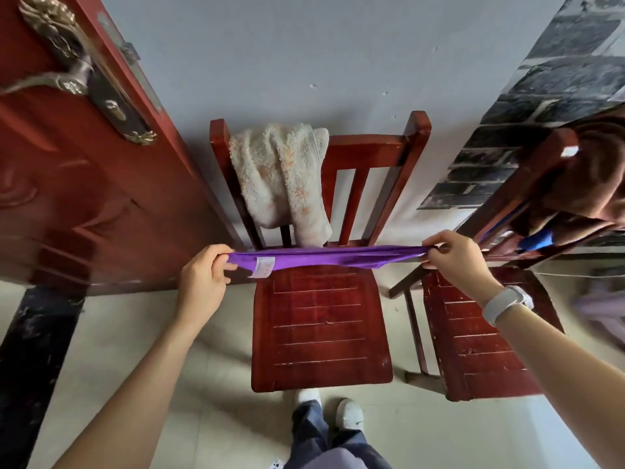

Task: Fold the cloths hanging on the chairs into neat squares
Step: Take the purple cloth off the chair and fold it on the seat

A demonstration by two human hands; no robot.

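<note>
Purple cloth (324,257), thin, light and limp, stretched taut above the chair seat (321,326): my left hand (199,282) and right hand (456,262) each pinch 1 end, best gripped at its corners.

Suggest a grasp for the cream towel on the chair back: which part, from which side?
Pinch the cream towel at its top fold, where it drapes over the chair's top rail, and lift upward from the front. Both tails hang down loosely, so the fold is the likeliest part to carry it off whole.
</note>
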